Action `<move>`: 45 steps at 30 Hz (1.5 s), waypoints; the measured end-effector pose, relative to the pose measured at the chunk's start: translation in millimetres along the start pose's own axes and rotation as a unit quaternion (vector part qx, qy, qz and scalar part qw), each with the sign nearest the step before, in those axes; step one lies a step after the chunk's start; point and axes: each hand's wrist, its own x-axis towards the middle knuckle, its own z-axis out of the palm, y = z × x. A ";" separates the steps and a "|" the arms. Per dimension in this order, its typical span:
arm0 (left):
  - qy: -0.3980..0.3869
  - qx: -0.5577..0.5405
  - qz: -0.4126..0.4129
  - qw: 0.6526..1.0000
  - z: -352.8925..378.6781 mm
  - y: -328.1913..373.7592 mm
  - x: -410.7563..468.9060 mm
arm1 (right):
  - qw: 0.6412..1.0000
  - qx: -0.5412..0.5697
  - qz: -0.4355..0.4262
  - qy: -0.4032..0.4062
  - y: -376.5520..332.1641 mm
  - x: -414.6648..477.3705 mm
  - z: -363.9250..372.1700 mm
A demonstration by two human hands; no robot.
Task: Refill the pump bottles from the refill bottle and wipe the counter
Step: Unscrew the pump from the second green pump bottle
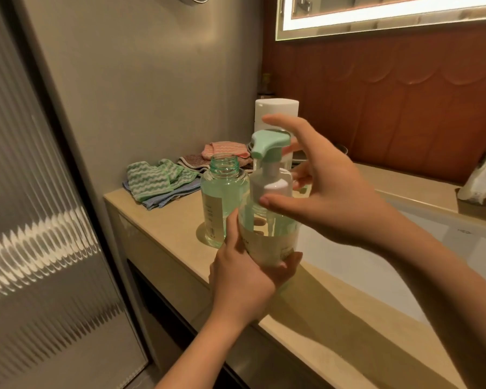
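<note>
Your left hand (244,273) grips the pump bottle (267,237) low on its body at mid-frame, apparently lifted off the beige counter (163,220). Your right hand (328,197) pinches the white pump collar (272,189) between thumb and fingers. I can't tell whether it is going on or coming off.

This bottle looks well filled, so I judge one refill nearly done. Just left of it, an uncapped bottle (225,197) of green liquid stands on the counter.

Wiping seems not yet started: folded cloths (155,181) lie at the counter's far left end. A white basin (404,248) sits right of centre, a fluted glass door (40,192) fills the left, and a lit mirror (376,12) is at upper right.
</note>
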 end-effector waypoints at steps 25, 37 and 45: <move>-0.011 0.001 -0.016 1.000 -1.2 -2.0 -0.5 | 0.996 0.033 0.071 0.035 -5.9 -3.1 12.2; 0.009 -0.015 -0.005 1.000 0.0 -0.6 0.8 | 0.995 -0.006 0.068 0.078 -10.1 -3.3 6.3; -0.002 -0.023 -0.016 1.000 1.2 -1.7 0.4 | 0.985 -0.104 0.009 0.141 -13.3 -7.2 13.9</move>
